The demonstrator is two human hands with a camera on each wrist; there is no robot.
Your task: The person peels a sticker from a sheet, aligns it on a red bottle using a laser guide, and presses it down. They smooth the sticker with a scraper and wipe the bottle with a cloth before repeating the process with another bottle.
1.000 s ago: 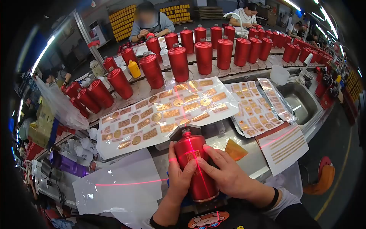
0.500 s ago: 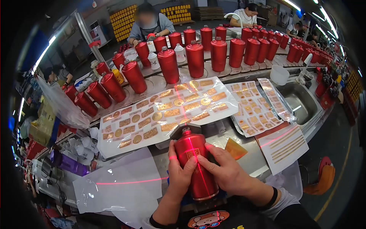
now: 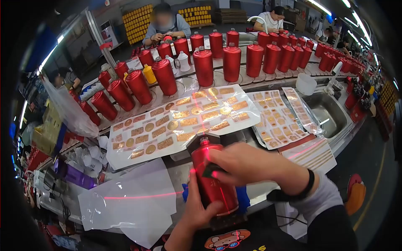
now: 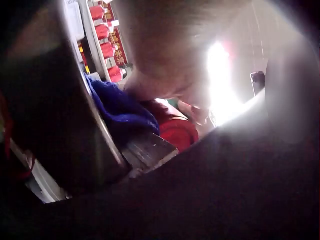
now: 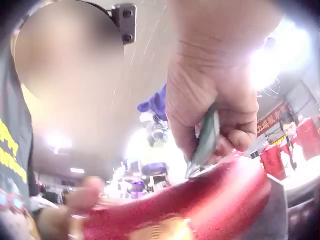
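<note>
A red bottle (image 3: 217, 192) lies tilted against a dark angled rest, its neck pointing away. Along its left side run the fingers of my left hand (image 3: 196, 213), with the thumb over the lower front; this hand (image 4: 165, 60) grips the bottle (image 4: 180, 134). My right hand (image 3: 245, 163), blurred in the head view, is over the bottle's upper part. In the right wrist view this hand (image 5: 215, 90) pinches a flat dark-green piece (image 5: 206, 137), its edge at the surface of the bottle (image 5: 230, 195). A gold label (image 5: 162, 230) shows on the bottle.
Sheets of gold stickers (image 3: 167, 129) lie beyond the bottle, more (image 3: 278, 119) to the right by a sink (image 3: 328, 115). Translucent sheets (image 3: 125, 209) lie left, near a purple bottle (image 3: 75, 175). Blue cloth (image 3: 243, 200) sits beneath. Red bottles (image 3: 232, 62) line the conveyor; people sit behind.
My right hand has left the bottle's lower front and come back over its upper part with the green piece. My left hand has slid lower. The conveyor bottles have shifted right.
</note>
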